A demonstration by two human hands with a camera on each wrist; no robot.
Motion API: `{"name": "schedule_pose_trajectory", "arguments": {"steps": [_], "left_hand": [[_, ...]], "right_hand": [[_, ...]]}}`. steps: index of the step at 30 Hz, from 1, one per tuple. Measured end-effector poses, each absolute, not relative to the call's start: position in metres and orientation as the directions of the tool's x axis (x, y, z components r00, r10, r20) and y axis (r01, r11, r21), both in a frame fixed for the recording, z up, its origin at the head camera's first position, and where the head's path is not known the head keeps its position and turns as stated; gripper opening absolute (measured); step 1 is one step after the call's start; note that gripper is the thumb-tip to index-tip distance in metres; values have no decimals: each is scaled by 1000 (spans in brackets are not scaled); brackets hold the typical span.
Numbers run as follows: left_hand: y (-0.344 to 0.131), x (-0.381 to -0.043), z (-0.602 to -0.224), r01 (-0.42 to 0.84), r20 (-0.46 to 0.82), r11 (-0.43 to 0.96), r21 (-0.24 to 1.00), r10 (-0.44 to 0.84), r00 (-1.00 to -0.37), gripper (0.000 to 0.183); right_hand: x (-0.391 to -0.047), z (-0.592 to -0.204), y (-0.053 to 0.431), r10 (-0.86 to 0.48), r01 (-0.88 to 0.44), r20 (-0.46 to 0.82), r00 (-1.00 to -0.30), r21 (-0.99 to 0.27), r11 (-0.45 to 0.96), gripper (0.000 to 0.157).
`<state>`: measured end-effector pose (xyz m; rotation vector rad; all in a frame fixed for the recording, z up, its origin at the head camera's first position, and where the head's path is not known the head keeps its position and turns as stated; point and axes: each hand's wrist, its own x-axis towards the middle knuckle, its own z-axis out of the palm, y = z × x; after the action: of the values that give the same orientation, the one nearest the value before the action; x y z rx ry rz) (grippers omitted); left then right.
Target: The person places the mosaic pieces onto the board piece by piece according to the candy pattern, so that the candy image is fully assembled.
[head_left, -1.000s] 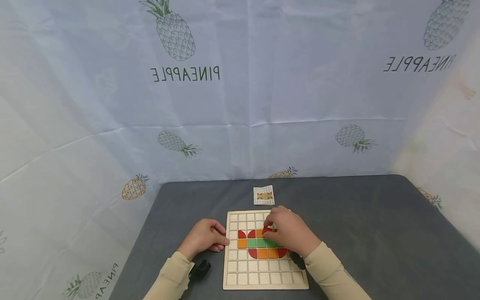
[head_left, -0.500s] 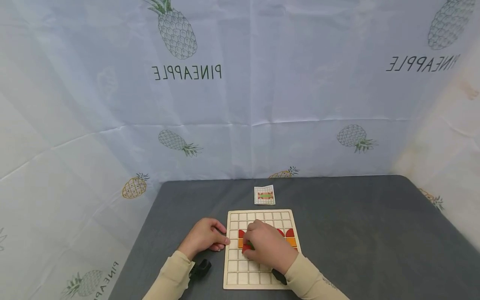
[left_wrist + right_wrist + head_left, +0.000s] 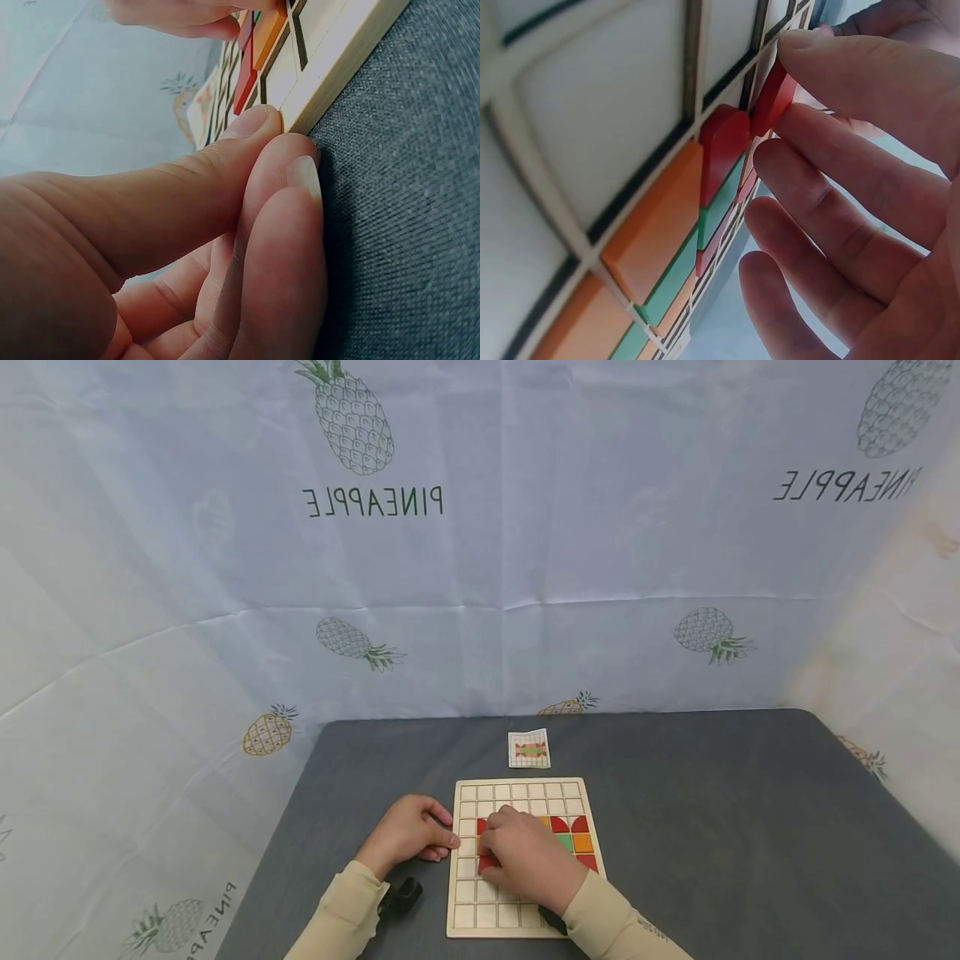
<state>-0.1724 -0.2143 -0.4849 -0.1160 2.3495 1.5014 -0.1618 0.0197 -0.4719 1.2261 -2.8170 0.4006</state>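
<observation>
A wooden grid board [image 3: 471, 914] lies on the dark table, with red, orange and green tiles in its middle rows. My left hand [image 3: 408, 835] is at the board's left edge. In the left wrist view, its thumb [image 3: 251, 124] lies on the rim, with the curled index finger against the side. Over the tiles, my right hand [image 3: 536, 858] pinches a red tile [image 3: 775, 97] with a curved side between thumb and index finger, at a cell on the pattern's lower left. Its other fingers [image 3: 802, 232] are spread. Much of the pattern is hidden under this hand.
Behind the board lies a small card [image 3: 529, 749] printed with a coloured grid pattern. A pale pineapple-print cloth [image 3: 465, 652] hangs behind the dark table [image 3: 735, 827]. Dark wrist-worn devices [image 3: 401, 897] sit beneath the wrists.
My right hand has moved left and slightly toward the front of the board, carrying the red tile from the upper rows to the lower left cell. The left hand has stayed put.
</observation>
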Motion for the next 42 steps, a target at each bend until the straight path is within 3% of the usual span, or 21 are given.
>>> {"name": "schedule_pose_trajectory", "arguments": {"steps": [29, 36, 39, 42], "left_hand": [[-212, -174, -484, -246, -324, 440, 864, 112, -939, 33], [-212, -171, -485, -249, -333, 458, 854, 113, -936, 33], [-215, -167, -480, -229, -318, 522, 821, 85, -944, 33], [-225, -157, -467, -202, -274, 643, 738, 13, -962, 36]], "right_hand": [[-163, -471, 19, -721, -736, 156, -675, -194, 648, 12], [-167, -461, 42, -664, -685, 187, -724, -308, 660, 8], [-170, -456, 67, -611, -650, 225, -759, -324, 688, 17], [-170, -452, 98, -551, -592, 216, -806, -307, 745, 37]]}}
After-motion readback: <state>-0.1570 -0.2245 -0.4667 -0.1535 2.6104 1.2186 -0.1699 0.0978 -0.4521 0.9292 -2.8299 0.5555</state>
